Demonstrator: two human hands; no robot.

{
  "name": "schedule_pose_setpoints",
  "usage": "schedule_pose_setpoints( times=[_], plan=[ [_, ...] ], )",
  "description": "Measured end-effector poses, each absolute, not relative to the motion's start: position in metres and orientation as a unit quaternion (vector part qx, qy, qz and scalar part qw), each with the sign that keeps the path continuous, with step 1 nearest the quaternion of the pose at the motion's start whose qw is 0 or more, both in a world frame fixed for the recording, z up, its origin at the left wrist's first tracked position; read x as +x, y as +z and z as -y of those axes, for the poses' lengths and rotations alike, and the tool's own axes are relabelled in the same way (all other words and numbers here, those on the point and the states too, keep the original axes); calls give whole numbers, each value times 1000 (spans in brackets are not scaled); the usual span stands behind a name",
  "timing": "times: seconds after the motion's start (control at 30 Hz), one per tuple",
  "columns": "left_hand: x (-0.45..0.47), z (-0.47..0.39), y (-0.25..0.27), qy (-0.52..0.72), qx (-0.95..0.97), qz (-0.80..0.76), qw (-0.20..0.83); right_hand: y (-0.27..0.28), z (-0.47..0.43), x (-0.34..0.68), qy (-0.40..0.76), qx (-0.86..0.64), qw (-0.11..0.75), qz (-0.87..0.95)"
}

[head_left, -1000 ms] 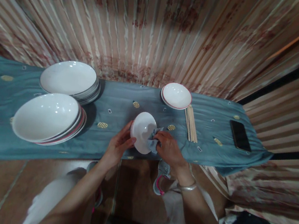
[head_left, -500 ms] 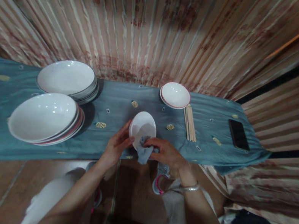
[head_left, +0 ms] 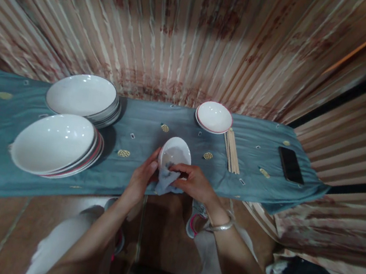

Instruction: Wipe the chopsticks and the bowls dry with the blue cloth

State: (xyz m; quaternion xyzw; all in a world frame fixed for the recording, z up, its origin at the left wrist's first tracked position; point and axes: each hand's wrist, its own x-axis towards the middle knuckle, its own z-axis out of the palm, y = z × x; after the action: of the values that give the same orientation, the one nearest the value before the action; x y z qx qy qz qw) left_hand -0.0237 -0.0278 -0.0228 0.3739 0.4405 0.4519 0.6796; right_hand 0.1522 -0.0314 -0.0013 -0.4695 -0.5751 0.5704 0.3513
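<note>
A small white bowl (head_left: 177, 148) is tilted toward me near the front edge of the table. My left hand (head_left: 143, 175) grips it by its left side, the fingers partly hidden behind it. In my right hand (head_left: 194, 182) is a pale blue-grey cloth (head_left: 165, 179), pinched between the fingers and pressed against the bowl's near rim and inside. The cloth's lower end hangs over the rim.
On the left are two stacks, large white bowls (head_left: 54, 142) in front and dark-rimmed dishes (head_left: 82, 93) behind. Red-rimmed small bowls (head_left: 215, 116), chopsticks (head_left: 232, 151) and a phone (head_left: 290, 165) lie on the blue tablecloth (head_left: 143, 120) to the right. A curtain (head_left: 186, 38) hangs behind.
My right hand has shifted slightly left with the cloth, which now drapes over the bowl's lower left rim. My left thumb has drawn back from the bowl's front rim.
</note>
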Motion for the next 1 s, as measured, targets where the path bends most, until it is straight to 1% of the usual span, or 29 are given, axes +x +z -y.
schedule_pose_setpoints(
  times=[0.1, 0.2, 0.33, 0.43, 0.67, 1.0],
  plan=[
    [-24, 27, -31, 464, 364, -437, 679, 1, 27, 147, 569, -476, 367, 561],
    [-23, 26, -34, 464, 396, -424, 669, 1, 22, 142, 564, -483, 380, 552],
    [-23, 25, -32, 464, 448, -444, 622, -2, 12, 138, 532, -486, 419, 552],
    [-23, 26, -31, 457, 458, -470, 600, -5, 6, 135, 510, -497, 431, 554],
    [-24, 28, -33, 459, 403, -421, 670, -5, -5, 134, 449, -538, 442, 560],
    [-21, 27, -28, 467, 406, -401, 675, -6, -18, 135, 354, -595, 445, 568]
  ],
)
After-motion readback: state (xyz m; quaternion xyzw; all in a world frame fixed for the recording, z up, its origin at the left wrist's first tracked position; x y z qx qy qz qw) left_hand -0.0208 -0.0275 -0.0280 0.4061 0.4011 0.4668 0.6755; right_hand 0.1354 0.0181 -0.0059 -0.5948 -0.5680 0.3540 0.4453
